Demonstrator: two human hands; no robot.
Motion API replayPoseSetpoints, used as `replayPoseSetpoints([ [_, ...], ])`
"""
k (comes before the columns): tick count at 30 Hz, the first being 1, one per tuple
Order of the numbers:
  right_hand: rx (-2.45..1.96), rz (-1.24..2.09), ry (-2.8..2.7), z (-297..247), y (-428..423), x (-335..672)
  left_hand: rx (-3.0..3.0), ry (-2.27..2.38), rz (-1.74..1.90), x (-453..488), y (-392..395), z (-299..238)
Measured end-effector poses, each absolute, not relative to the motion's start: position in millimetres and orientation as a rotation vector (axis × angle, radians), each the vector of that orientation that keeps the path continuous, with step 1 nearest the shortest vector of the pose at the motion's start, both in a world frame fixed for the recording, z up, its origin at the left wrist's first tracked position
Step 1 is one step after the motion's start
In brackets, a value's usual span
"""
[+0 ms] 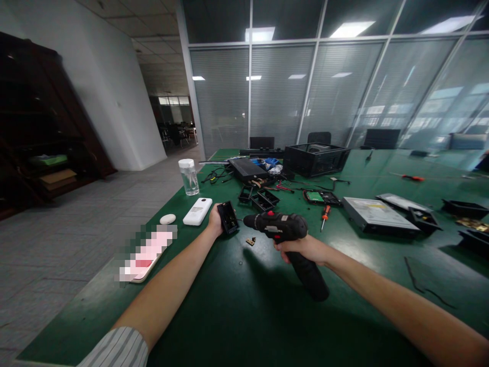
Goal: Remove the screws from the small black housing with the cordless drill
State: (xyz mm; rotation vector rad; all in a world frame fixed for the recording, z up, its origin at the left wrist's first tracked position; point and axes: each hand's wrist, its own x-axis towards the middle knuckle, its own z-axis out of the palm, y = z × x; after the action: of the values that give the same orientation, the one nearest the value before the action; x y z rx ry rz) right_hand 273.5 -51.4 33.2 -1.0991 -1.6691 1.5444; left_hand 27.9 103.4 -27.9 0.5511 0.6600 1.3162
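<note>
My left hand (216,220) is closed on the left side of a small black box-shaped housing (228,218), tilted with its open face toward me. Gold-coloured bits show inside it. My right hand (300,248) is wrapped round the grip of a black cordless drill (280,226) with red details. The drill points left, and its bit tip is close to the housing's right edge; whether they touch I cannot tell. Small brass-coloured pieces (250,241) lie on the green table (229,316) just below the drill's nose.
Left of the housing are a white device (197,211), a white oval object (167,219), a pink phone (148,257) and a clear bottle (190,178). Behind stand black frames (264,200) and a black case (317,159). To the right lie a screwdriver (325,218) and a disc drive (378,216).
</note>
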Motion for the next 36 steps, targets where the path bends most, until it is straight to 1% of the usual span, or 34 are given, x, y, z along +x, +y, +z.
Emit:
replayPoseSetpoints([
  [14, -1.152, 1.540, -1.678, 32.0, -50.7, 274.7, 0.527, 0.670, 1.307, 29.0, 98.7, -22.8],
  [36, -1.100, 1.537, -1.689, 31.4, -50.3, 274.3, 0.542, 0.676, 1.310, 28.2, 100.7, -25.0],
])
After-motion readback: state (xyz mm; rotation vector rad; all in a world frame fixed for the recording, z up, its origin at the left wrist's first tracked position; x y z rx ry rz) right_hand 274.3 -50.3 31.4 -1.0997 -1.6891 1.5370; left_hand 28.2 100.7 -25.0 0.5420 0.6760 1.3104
